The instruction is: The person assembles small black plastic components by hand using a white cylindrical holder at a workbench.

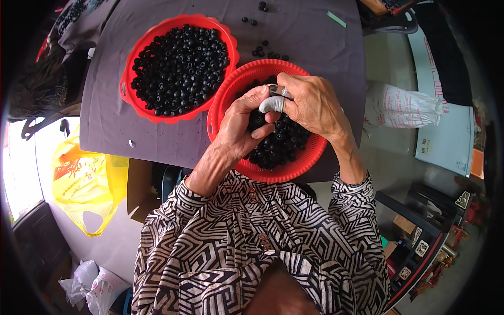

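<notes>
**Dark round pieces (283,139) heaped in a red basket, two bare hands right above them**

So I'm standing here looking at these things: small, round, nearly black, kinda shiny where the light hits. Some show a little ring or hollow on one side, so they look a bit like oversized blueberries. No idea what they actually are.

The heap sits in the red ribbed basket (262,174) at the near edge of the table, close to the body, I'd guess so nobody has to stretch and anything dropped lands back inside.

Over it, the right hand (317,107) is closed around a small metal tool (281,91), and what looks like its thumb has a pale wrap (272,104), maybe as padding against the metal. The left hand (236,123) comes up to meet it, half curled, thumb by the tool; can't tell if there's a piece pinched in there, the fingers hide it.

Just beyond on the left there's a scalloped red bowl (137,107) with loads more of the same, tucked right beside the basket, handy for reaching across I suppose. A few loose pieces (273,55) lie past the basket on the grey tablecloth (173,142), plus a green strip (336,19) further off. Yellow bag (89,178) down by the table's left.
</notes>
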A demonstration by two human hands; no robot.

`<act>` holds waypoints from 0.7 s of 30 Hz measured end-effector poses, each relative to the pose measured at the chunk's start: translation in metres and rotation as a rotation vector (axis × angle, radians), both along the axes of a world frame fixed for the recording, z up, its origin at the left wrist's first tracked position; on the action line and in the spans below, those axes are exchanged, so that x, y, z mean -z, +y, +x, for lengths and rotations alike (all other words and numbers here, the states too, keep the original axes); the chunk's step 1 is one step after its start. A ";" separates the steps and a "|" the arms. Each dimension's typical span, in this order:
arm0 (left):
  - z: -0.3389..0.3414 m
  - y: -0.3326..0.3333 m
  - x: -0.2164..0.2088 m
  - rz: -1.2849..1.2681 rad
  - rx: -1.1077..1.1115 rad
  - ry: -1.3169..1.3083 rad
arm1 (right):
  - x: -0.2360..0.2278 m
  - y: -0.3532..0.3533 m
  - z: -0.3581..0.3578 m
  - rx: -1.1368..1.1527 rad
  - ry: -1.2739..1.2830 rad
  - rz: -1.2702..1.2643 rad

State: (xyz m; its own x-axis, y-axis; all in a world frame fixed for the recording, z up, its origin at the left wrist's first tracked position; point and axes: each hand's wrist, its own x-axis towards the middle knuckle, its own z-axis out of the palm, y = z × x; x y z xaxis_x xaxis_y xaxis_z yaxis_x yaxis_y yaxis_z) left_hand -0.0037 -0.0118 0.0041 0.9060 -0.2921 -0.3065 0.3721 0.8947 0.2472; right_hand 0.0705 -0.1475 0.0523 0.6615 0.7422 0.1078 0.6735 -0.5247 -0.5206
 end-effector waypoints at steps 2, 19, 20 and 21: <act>0.000 0.001 0.000 0.015 -0.005 0.011 | -0.002 0.001 -0.001 0.008 -0.005 0.006; 0.005 0.008 0.001 -0.126 0.014 -0.015 | -0.013 -0.020 -0.003 0.132 0.008 0.096; 0.004 0.008 0.000 -0.121 0.005 -0.023 | -0.013 -0.018 -0.004 0.123 0.018 0.102; 0.004 0.008 0.000 -0.121 0.004 -0.023 | -0.013 -0.015 -0.006 0.122 0.019 0.102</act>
